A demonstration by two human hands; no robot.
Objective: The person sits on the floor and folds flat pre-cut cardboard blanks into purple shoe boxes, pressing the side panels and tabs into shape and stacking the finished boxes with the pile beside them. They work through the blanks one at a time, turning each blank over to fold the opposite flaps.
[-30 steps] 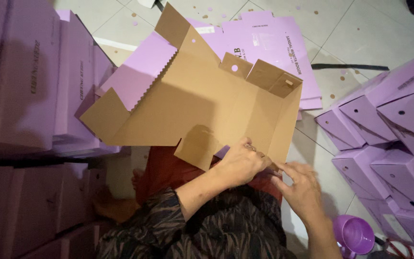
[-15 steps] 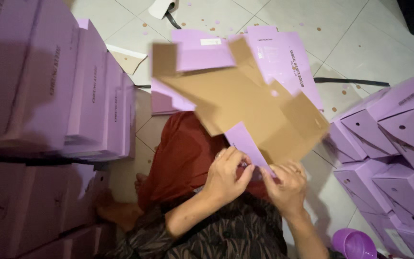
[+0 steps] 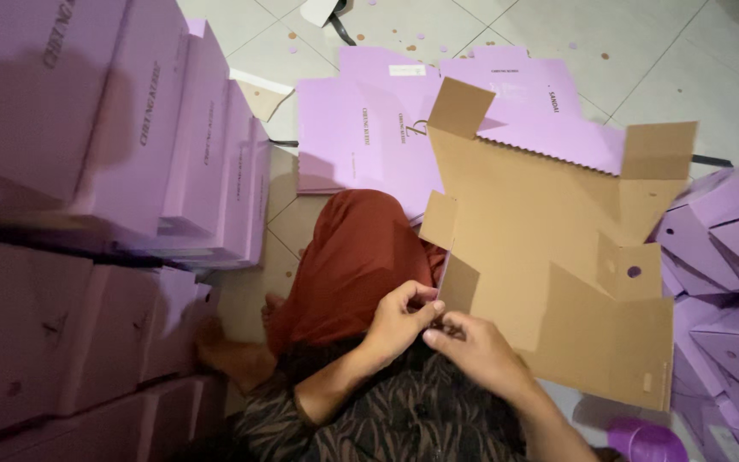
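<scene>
A flat die-cut cardboard box blank (image 3: 549,248), brown on the side facing me and lilac on the other, lies spread over my lap and to the right. My left hand (image 3: 399,321) pinches a small flap at the blank's lower left corner. My right hand (image 3: 472,346) meets it from the right, its fingertips closed on the same flap edge. My rust-red trouser leg (image 3: 348,265) shows beneath the hands.
Tall stacks of folded lilac boxes (image 3: 87,171) fill the left side. More folded lilac boxes (image 3: 729,282) pile up at the right. Flat lilac blanks (image 3: 369,128) lie on the tiled floor (image 3: 643,51) ahead. A purple cup (image 3: 643,441) sits at the bottom right.
The blank was raised and partly folded; now it is lowered and opened flat over my lap. Both hands stayed at its near corner and closed together on one flap.
</scene>
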